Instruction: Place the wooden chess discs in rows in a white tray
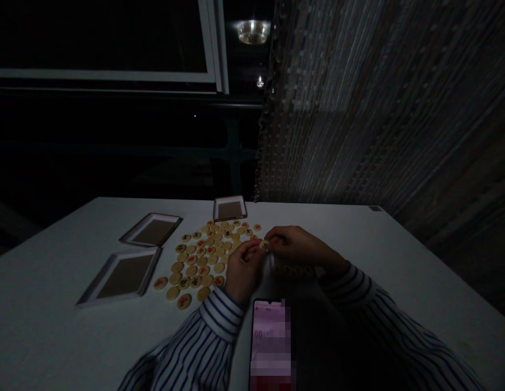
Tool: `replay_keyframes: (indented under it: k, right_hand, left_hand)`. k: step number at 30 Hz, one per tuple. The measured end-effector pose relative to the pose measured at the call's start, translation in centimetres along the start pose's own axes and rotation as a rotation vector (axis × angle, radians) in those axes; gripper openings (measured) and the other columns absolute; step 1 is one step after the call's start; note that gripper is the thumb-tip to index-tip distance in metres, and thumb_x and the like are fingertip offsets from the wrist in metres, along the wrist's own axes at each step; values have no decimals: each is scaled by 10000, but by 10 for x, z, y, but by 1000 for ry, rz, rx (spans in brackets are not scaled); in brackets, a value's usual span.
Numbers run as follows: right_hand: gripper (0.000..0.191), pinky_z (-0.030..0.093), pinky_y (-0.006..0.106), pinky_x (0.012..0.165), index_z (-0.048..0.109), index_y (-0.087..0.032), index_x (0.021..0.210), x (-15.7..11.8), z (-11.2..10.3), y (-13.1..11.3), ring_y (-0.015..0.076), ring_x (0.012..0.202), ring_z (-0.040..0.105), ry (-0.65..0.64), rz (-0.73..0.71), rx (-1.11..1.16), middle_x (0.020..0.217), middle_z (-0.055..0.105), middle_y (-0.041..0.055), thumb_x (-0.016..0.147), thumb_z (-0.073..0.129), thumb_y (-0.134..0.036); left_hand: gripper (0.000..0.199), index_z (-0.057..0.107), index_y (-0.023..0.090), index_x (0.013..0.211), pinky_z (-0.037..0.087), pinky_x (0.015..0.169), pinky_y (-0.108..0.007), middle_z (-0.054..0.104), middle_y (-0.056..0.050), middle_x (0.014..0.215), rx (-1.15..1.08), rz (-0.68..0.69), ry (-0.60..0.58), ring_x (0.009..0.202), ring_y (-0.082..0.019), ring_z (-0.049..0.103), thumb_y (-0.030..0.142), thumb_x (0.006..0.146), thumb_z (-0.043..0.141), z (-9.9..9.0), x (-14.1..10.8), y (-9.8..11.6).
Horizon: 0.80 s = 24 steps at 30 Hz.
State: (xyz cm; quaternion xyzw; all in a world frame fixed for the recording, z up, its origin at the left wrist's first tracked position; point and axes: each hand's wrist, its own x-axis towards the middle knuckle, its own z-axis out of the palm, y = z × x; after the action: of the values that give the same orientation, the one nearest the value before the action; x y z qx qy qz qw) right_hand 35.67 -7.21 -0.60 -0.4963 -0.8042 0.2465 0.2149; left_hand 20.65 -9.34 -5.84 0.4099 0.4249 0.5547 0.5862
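A round wooden Chinese chess piece (pixel 264 246) with a dark character is pinched between the fingertips of my two hands, above the table. My left hand (pixel 244 267) has its fingers curled and touches the piece from the left. From the right, my right hand (pixel 298 245) grips it with bent fingers. Many more pieces (pixel 202 260), some with red or black characters and some plain, lie spread to the left of my hands. Below my right hand, in shadow, a row of pieces (pixel 294 270) sits in what looks like a box, partly hidden by the wrist.
Three shallow open box parts stand on the white table (pixel 399 260): one tray (pixel 121 276) at left, another tray (pixel 152 229) behind it, and a smaller tray (pixel 230 208) at the far edge. A lit phone (pixel 271 342) lies near me. A bead curtain (pixel 338 108) hangs behind.
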Motion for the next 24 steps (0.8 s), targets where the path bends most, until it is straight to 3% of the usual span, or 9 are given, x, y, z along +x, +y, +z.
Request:
replay_keyframes:
  k: [4, 17, 24]
  right_hand:
    - [215, 420, 213, 615, 635, -154, 900, 2, 4, 0, 127, 689, 588, -4, 3, 82, 776, 662, 27, 736, 505, -205]
    - [287, 423, 268, 810, 639, -191, 1021, 3, 6, 4, 163, 908, 595, -21, -143, 5, 990, 664, 49, 811, 452, -246]
    - [275, 431, 265, 785, 651, -208, 988, 1, 6, 5, 164, 888, 599, -42, -87, 4, 973, 668, 35, 802, 454, -258]
  left_hand:
    - [307, 613, 129, 832, 389, 488, -186, 626, -8, 647, -5, 5, -10, 550, -93, 543, 270, 573, 697, 0, -1, 1]
    - [331, 599, 133, 858, 386, 447, -176, 638, -15, 699, 1, -4, 56, 516, -80, 536, 316, 599, 694, -1, 3, -7]
    - [352, 585, 126, 847, 378, 444, -177, 623, -9, 668, 7, -18, 42, 473, -64, 508, 320, 581, 708, -3, 4, -8]
